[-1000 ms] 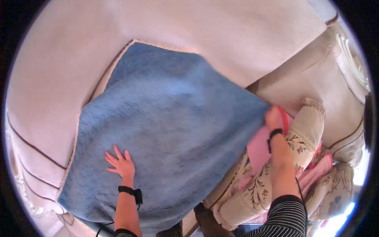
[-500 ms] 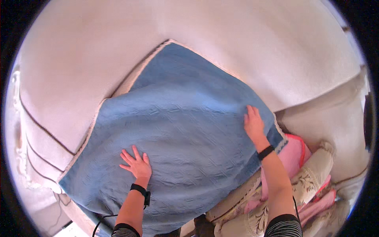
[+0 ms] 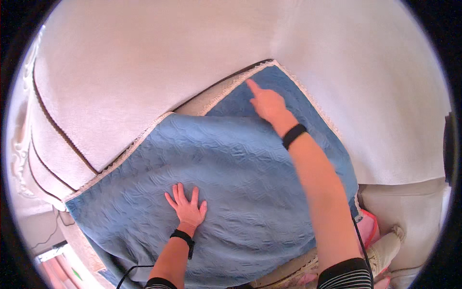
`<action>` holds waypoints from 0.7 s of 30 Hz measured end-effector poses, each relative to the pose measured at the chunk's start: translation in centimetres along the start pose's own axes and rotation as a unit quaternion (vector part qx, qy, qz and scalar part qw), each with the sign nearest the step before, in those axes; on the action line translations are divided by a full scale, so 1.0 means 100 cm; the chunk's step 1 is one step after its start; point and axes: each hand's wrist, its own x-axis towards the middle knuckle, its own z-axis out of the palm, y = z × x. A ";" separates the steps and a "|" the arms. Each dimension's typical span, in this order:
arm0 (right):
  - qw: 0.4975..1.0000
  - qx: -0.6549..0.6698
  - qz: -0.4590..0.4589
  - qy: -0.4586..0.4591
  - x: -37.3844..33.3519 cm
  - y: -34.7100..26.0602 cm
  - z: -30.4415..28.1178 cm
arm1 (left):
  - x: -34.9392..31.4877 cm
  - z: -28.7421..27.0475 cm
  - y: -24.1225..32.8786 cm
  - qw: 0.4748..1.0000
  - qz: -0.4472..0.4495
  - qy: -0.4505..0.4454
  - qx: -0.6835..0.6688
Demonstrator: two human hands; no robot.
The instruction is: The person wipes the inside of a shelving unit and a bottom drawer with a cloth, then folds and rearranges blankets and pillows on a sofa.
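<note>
A blue quilted sofa cover (image 3: 260,192) with a pale lace trim (image 3: 315,103) is spread over the seat, its far corner tucked toward where the backrests meet. My left hand (image 3: 188,210) lies flat on the middle of the cover, fingers spread. Farther off, my right hand (image 3: 269,105) reaches to the cover's far corner. Its index finger stretches toward the lace at the upper left edge, while the other fingers are partly hidden and look bent. Between the lace and the backrest, a strip of beige seat (image 3: 195,103) shows. Soft creases run across the cloth.
Pale sofa backrests (image 3: 144,53) rise on the far and right sides. A carved white frame (image 3: 21,159) borders the left armrest. At the lower right lie a pink cloth with a red edge (image 3: 369,226) and a rolled beige patterned cloth (image 3: 390,245). A black cable (image 3: 361,245) hangs by my right arm.
My right hand has moved from the cover's right side up and left to its far corner. My left hand stays flat on the cloth. The view has shifted.
</note>
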 end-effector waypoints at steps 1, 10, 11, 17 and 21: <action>0.999 -0.007 -0.031 -0.029 0.012 -0.011 0.011 | 0.001 0.004 0.001 1.000 -0.001 0.001 -0.005; 0.999 -0.006 0.034 -0.018 0.034 -0.026 0.032 | -0.002 0.008 -0.008 0.999 -0.001 -0.006 -0.048; 0.993 0.041 0.104 0.042 0.030 -0.021 0.025 | -0.003 0.008 -0.011 0.999 -0.006 -0.004 -0.048; 0.903 0.193 0.096 0.371 0.044 0.001 -0.006 | -0.007 0.013 -0.009 0.999 0.008 -0.002 -0.046; 0.924 0.154 0.066 0.344 0.075 0.015 0.051 | -0.001 0.017 -0.003 0.998 0.006 -0.003 -0.060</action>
